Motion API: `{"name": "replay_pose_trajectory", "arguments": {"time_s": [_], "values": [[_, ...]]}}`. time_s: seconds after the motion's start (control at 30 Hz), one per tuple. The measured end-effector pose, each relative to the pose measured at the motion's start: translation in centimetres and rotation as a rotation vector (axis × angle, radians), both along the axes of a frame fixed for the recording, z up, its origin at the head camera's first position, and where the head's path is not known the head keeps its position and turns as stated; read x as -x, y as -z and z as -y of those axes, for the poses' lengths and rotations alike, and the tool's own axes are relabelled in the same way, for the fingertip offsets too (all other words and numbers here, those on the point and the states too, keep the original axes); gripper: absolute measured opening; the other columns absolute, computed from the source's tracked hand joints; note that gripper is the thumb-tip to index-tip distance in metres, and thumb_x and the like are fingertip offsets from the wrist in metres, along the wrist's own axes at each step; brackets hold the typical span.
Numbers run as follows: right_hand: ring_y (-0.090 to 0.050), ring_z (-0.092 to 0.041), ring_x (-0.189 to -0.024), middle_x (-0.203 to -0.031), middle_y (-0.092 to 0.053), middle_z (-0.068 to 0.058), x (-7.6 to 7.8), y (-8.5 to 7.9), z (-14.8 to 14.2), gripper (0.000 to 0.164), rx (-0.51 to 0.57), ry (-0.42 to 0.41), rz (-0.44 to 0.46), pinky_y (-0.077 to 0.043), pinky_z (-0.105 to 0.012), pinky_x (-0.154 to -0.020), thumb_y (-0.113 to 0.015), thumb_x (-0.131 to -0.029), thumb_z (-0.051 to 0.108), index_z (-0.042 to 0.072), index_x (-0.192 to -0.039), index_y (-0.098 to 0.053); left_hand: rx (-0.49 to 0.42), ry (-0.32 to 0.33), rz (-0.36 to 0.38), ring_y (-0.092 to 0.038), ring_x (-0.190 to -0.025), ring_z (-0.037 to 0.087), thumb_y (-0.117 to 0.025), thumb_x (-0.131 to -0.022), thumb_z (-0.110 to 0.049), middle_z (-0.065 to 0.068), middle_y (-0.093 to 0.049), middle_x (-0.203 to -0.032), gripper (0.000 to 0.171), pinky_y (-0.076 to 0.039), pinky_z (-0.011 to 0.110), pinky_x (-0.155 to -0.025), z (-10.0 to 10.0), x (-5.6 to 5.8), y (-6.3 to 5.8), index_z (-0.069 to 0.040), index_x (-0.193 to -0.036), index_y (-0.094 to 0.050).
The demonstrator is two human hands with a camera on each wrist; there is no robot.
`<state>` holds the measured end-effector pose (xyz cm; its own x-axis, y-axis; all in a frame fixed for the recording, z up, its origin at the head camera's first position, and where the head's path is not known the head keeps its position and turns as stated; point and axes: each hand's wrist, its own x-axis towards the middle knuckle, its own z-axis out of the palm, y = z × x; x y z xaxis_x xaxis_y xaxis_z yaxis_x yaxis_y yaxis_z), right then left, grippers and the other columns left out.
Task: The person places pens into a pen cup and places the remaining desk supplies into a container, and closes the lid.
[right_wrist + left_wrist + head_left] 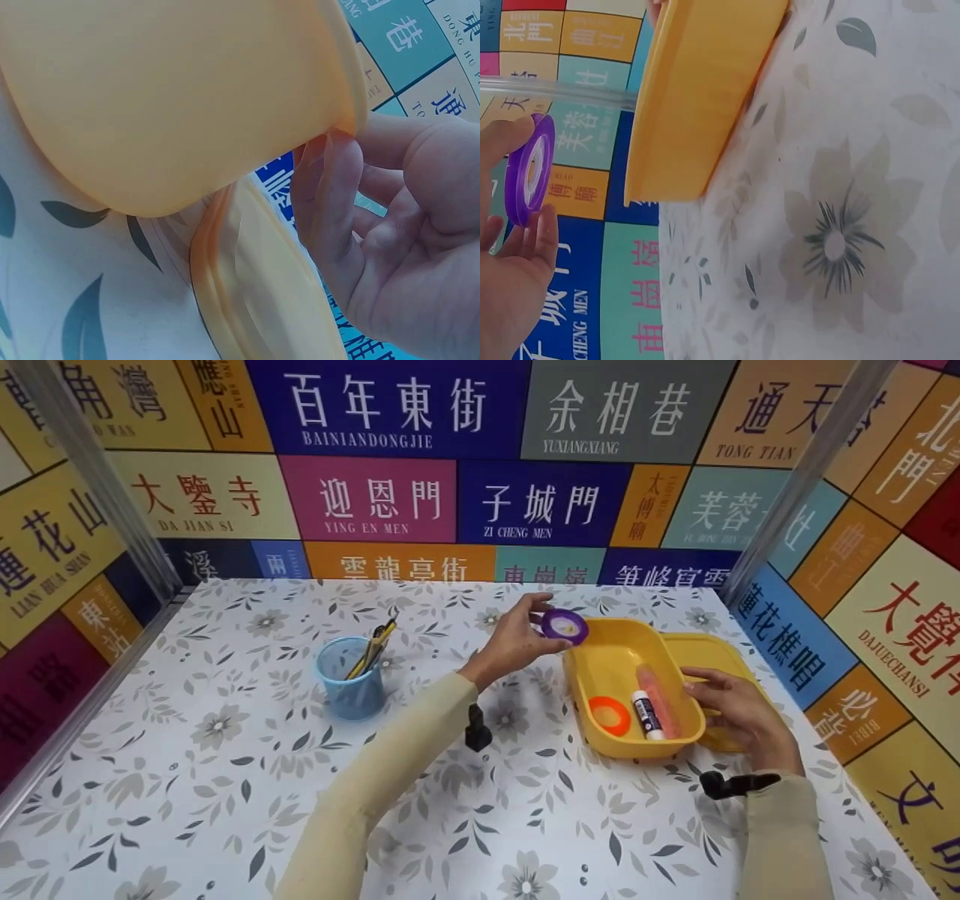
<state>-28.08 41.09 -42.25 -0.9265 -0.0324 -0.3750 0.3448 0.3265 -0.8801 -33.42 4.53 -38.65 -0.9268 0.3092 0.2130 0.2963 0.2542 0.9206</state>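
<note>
In the head view, my left hand (517, 641) pinches a purple roll of tape (564, 627) between thumb and fingers, held above the far-left corner of a yellow box (634, 748). The same purple tape roll (531, 171) shows edge-on in the left wrist view. My right hand (739, 709) grips the rim on the right side of the box; the right wrist view shows thumb and finger at that rim (351, 90). Inside the box lie an orange tape roll (609, 715), a white-capped glue stick (647, 715) and a long translucent pinkish-red item (658, 701) of unclear kind.
A yellow lid (712, 649) lies to the right of the box, partly behind it and my right hand. On the left stands a light-blue pen cup (351, 690) with several pens or tools (375, 649). Printed panels (379, 499) border the flower-patterned table (247, 780).
</note>
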Motion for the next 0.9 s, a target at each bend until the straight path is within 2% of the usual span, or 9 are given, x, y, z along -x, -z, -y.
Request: {"name": "replay_pose_trajectory", "arguments": {"time_s": [0.27,0.4,0.6,0.73,0.9], "values": [[-0.065,-0.012,-0.102,-0.114,-0.064,0.013,0.0,0.0,-0.2,0.071,-0.004,0.004,0.03,-0.059,-0.027,-0.089,-0.067,-0.094,0.044,0.025,-0.155,-0.038,-0.011,0.003,0.04,-0.059,-0.114,0.015,-0.087,-0.078,-0.02,0.004,-0.059,-0.136,0.082,-0.057,0.021,-0.093,-2.2,0.0,-1.3,-0.017,-0.146,-0.043],[-0.065,-0.013,-0.103,-0.116,-0.063,0.013,0.0,0.0,-0.2,0.071,-0.007,0.002,0.034,-0.058,-0.027,-0.091,-0.067,-0.093,0.045,0.026,-0.155,-0.037,0.005,0.019,0.07,-0.058,-0.116,0.013,-0.087,-0.078,-0.019,0.001,-0.058,-0.137,0.082,-0.056,0.02,-0.095,-3.2,-0.1,-1.6,-0.02,-0.147,-0.042],[-0.064,-0.013,-0.106,-0.122,-0.06,0.01,0.0,0.1,-0.1,0.072,-0.015,-0.006,0.027,-0.058,-0.028,-0.092,-0.067,-0.093,0.046,0.026,-0.155,-0.036,0.045,0.015,0.081,-0.057,-0.116,0.012,-0.087,-0.078,-0.021,-0.001,-0.058,-0.138,0.082,-0.055,0.019,-0.096,-4.5,-0.2,-1.3,-0.023,-0.146,-0.043],[-0.063,-0.012,-0.108,-0.126,-0.057,0.01,0.1,0.1,-0.2,0.073,-0.016,-0.002,0.034,-0.058,-0.027,-0.093,-0.067,-0.092,0.048,0.027,-0.155,-0.037,0.042,0.003,0.079,-0.058,-0.116,0.012,-0.087,-0.078,-0.021,0.0,-0.058,-0.137,0.081,-0.055,0.02,-0.098,-5.2,-0.1,-0.8,-0.022,-0.146,-0.043],[-0.065,-0.008,-0.104,-0.118,-0.061,0.016,0.2,0.1,-0.1,0.074,-0.02,-0.007,0.02,-0.059,-0.027,-0.091,-0.068,-0.092,0.047,0.024,-0.155,-0.037,0.013,-0.001,0.09,-0.06,-0.116,0.014,-0.087,-0.078,-0.023,0.0,-0.06,-0.134,0.079,-0.054,0.021,-0.1,-5.9,-0.1,0.3,-0.021,-0.145,-0.044]]}}
